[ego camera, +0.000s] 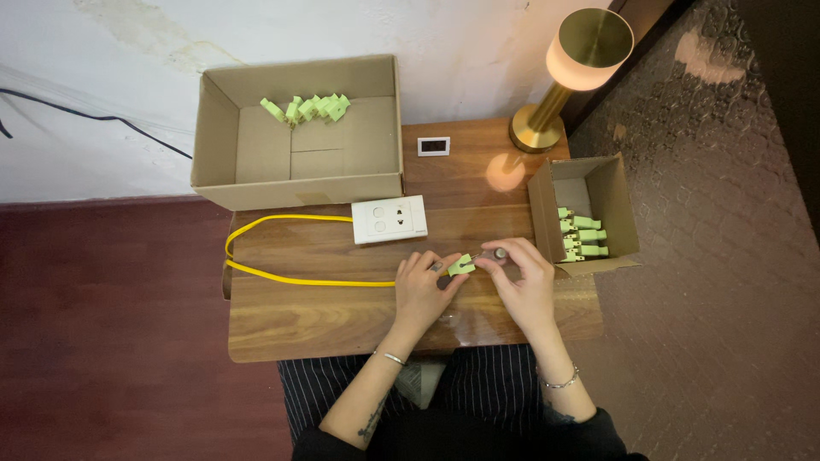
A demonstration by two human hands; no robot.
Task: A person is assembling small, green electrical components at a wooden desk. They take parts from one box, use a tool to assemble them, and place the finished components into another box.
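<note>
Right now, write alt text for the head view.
Two hands, left and right, hold a small green plug over a wooden table. Beside them lie a white socket with a yellow cable, two boxes of green plugs, and a lit lamp.

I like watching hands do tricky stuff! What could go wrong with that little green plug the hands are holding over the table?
The green plug is pinched only by fingertips of the left hand and right hand, so it might slip and drop onto the wooden table. The small box of green plugs sits at the table's right edge beside the right hand; a nudge could possibly knock it off. The yellow cable runs beside the left hand and might snag.
</note>
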